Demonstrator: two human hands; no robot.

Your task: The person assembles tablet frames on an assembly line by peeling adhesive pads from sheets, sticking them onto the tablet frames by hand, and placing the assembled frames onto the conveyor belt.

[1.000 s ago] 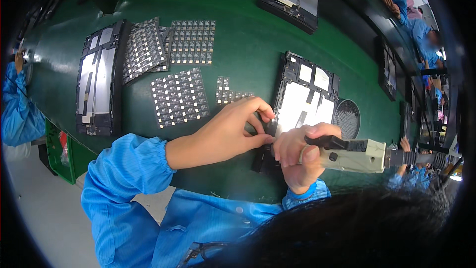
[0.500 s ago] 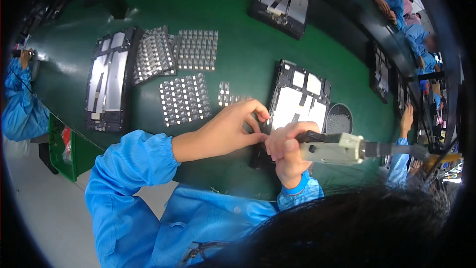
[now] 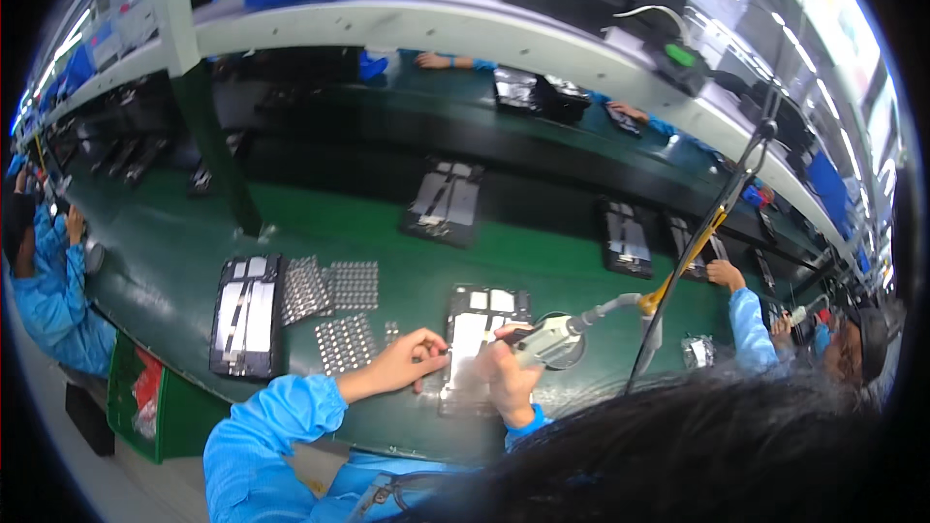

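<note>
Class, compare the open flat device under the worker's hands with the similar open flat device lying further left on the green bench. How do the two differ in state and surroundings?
The open dark device under the hands is touched by the left hand, and the right hand holds a pale power screwdriver over it; the left-hand dark device lies untouched. Sheets of small silver parts lie right beside the left-hand one. Both lie flat on the green bench, showing pale inner panels.

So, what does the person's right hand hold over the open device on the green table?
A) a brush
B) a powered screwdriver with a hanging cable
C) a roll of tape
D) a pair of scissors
B: the right hand grips a pale powered screwdriver over the open device, its cable running up to the right.
</note>
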